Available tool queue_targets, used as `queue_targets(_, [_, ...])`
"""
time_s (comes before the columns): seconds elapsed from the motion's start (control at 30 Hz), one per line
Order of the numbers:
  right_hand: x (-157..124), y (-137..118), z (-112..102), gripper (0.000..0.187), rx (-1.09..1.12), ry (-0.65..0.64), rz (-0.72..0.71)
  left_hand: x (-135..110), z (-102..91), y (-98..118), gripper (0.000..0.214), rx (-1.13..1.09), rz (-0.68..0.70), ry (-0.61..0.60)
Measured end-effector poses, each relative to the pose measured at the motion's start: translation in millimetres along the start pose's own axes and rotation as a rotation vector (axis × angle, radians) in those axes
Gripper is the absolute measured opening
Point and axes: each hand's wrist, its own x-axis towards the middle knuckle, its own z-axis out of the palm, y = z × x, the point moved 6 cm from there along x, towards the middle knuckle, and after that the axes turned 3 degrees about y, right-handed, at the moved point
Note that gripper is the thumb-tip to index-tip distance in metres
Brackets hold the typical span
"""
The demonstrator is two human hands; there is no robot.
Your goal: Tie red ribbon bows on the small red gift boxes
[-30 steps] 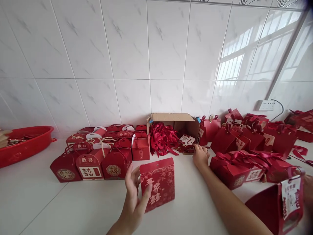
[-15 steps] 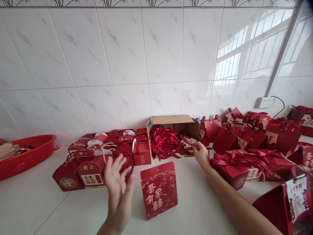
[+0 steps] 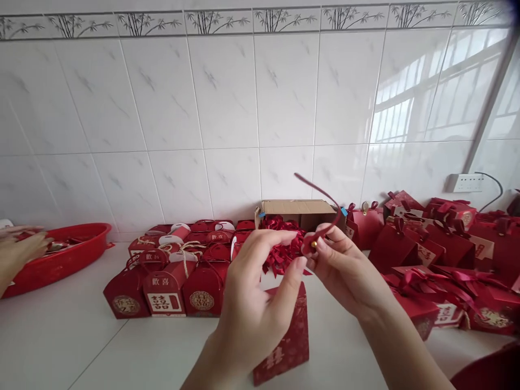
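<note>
A thin dark red strap [image 3: 325, 194] with a small gold stud [image 3: 313, 245] is pinched between the thumb and fingers of my right hand [image 3: 349, 271]. Its free end curves up and to the left. My left hand [image 3: 255, 303] is close beside it, thumb and forefinger apart, with nothing seen between them. Below and partly behind my left hand, a red gift box [image 3: 299, 336] with pale lettering stands upright on the white counter. Behind both hands, a cardboard box [image 3: 298, 207] lies with red ribbons [image 3: 280, 225] spilling from its opening, partly covered by my fingers.
Red gift boxes with cord handles [image 3: 166, 287] stand in rows on the left. More red boxes and bags [image 3: 392, 246] crowd the right side. Another person's hand [image 3: 24, 254] reaches over a red basin [image 3: 81, 257] at far left. A tiled wall [image 3: 227, 92] rises behind.
My right hand has come back from the cardboard box holding the strap. My left hand has moved right to meet it. Another person's hand has appeared over the basin. The view has tilted up.
</note>
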Motion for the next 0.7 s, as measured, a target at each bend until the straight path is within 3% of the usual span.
queue_targets(0.13, [-13, 4, 15, 0.009, -0.064, -0.1, -0.017, -1, 0.9, 0, 0.025, -0.111, 0.058, -0.075])
queue_targets(0.37, [-15, 3, 18, 0.009, -0.215, -0.09, -0.167, 2, -3.5, -2, 0.017, -0.113, 0.072, -0.052])
queue_targets(0.57, [-15, 1, 18, 0.024, -0.35, -0.176, -0.276, 4, -8.1, -10, 0.019, -0.145, 0.06, 0.008])
queue_targets(0.7, [-14, -6, 17, 0.024, -0.431, -0.222, -0.315, 5, -8.6, -9, 0.018, -0.227, 0.043, -0.087])
